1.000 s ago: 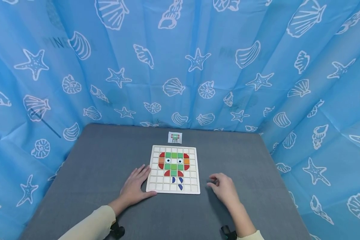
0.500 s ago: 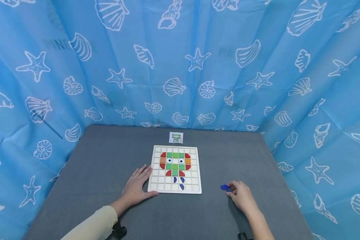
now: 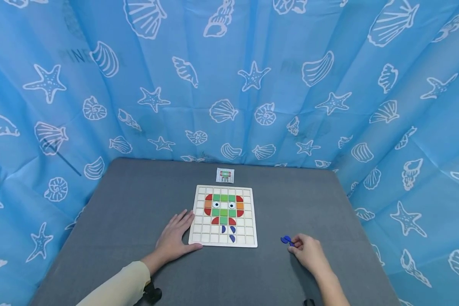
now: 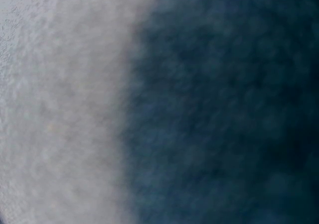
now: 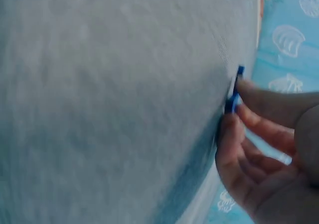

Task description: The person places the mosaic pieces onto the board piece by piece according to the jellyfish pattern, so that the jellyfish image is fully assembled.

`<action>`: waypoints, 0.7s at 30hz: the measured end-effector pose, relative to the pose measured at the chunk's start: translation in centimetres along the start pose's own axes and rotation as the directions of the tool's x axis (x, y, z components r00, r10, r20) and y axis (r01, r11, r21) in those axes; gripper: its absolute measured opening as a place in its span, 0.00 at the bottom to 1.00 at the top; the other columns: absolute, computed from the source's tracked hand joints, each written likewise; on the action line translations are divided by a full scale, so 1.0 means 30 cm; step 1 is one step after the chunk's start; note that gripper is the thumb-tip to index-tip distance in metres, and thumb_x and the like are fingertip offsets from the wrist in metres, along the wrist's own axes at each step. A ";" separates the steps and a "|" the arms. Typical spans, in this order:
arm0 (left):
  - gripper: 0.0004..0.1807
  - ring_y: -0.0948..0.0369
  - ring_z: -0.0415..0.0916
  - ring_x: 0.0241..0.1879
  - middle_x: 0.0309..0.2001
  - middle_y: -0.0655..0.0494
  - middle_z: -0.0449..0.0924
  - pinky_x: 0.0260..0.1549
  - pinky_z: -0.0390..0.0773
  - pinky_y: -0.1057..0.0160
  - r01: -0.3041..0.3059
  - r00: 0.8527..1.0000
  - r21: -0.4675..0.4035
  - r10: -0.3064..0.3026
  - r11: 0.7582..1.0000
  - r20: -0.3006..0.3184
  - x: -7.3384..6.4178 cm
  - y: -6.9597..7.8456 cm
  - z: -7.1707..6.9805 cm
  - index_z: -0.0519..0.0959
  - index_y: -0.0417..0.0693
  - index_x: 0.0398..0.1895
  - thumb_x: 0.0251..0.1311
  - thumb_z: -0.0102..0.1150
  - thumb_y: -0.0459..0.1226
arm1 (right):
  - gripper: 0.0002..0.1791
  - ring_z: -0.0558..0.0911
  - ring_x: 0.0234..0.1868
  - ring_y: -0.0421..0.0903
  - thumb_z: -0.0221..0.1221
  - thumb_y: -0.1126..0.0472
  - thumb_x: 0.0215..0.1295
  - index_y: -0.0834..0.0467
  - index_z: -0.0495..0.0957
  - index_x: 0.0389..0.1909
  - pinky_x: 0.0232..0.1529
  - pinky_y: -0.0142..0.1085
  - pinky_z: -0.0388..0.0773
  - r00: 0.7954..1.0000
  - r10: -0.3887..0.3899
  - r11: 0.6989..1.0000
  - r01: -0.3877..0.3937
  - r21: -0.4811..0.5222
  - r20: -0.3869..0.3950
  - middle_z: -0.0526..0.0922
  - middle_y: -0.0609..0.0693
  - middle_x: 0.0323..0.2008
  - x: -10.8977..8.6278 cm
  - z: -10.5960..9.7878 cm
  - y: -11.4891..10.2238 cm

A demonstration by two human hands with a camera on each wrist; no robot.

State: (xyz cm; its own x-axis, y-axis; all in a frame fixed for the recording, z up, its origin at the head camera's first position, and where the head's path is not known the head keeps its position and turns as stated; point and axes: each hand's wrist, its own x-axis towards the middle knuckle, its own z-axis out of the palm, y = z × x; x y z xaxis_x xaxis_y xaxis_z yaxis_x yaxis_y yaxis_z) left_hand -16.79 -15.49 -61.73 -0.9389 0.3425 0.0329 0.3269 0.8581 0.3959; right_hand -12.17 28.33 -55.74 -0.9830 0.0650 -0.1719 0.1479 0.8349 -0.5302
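Observation:
A square white grid board lies on the table, bearing a figure of green, red and orange tiles with white eye tiles and a few dark blue half-round pieces. My left hand rests at its left edge, fingers spread, the thumb at the front left corner. Right of the board, my right hand pinches a small blue half-round piece between thumb and fingertips, close over the table. Another blue half-round piece overlaps it from the left in the head view. The left wrist view is a blur.
A small picture card showing a similar figure lies behind the board. Grey cloth covers the table. A blue curtain with white shells and starfish hangs behind and along the sides.
My right hand has moved right, away from the board, and blue pieces now show at its fingertips. They have shifted slightly in the last half second. My left hand stays at the board.

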 end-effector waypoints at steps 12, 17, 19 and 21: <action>0.62 0.51 0.48 0.80 0.80 0.56 0.55 0.77 0.51 0.43 -0.013 1.000 0.001 0.013 1.000 -0.016 0.000 0.001 0.007 0.57 0.51 0.80 0.48 0.56 0.77 | 0.10 0.77 0.31 0.39 0.70 0.67 0.59 0.57 0.84 0.41 0.31 0.35 0.75 0.995 -0.063 0.998 0.063 0.002 0.072 0.81 0.44 0.31 -0.003 -0.009 0.034; 0.62 0.50 0.49 0.80 0.79 0.55 0.56 0.76 0.52 0.43 -0.016 1.000 -0.004 0.016 1.000 -0.020 -0.002 0.003 0.007 0.58 0.50 0.79 0.48 0.57 0.76 | 0.10 0.79 0.30 0.37 0.70 0.67 0.59 0.58 0.84 0.42 0.31 0.32 0.77 0.997 -0.068 0.997 0.067 0.042 0.033 0.82 0.44 0.30 -0.012 -0.011 0.012; 0.61 0.50 0.49 0.80 0.79 0.55 0.57 0.76 0.52 0.43 -0.015 0.999 -0.015 0.014 1.000 -0.030 -0.004 0.004 0.004 0.58 0.50 0.79 0.48 0.58 0.76 | 0.12 0.79 0.29 0.37 0.70 0.67 0.59 0.58 0.84 0.44 0.31 0.31 0.78 0.996 -0.087 0.994 0.085 0.069 0.018 0.83 0.44 0.30 -0.010 -0.009 -0.006; 0.61 0.50 0.50 0.80 0.79 0.55 0.57 0.76 0.52 0.43 -0.017 0.999 -0.021 0.017 1.000 -0.038 -0.005 0.007 0.000 0.59 0.50 0.79 0.48 0.59 0.76 | 0.13 0.79 0.29 0.36 0.70 0.67 0.59 0.59 0.84 0.45 0.31 0.31 0.78 0.993 -0.118 0.989 0.118 0.086 -0.003 0.83 0.43 0.30 -0.004 -0.006 -0.029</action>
State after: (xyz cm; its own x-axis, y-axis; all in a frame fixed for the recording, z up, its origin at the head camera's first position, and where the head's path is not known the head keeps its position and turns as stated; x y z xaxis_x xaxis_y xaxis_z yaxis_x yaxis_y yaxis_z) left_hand -16.58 -15.38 -61.65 -0.9367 0.3421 0.0740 0.3409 0.8438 0.4145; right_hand -12.21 27.70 -55.12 -0.9938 -0.0326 -0.1060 0.0399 0.7864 -0.6165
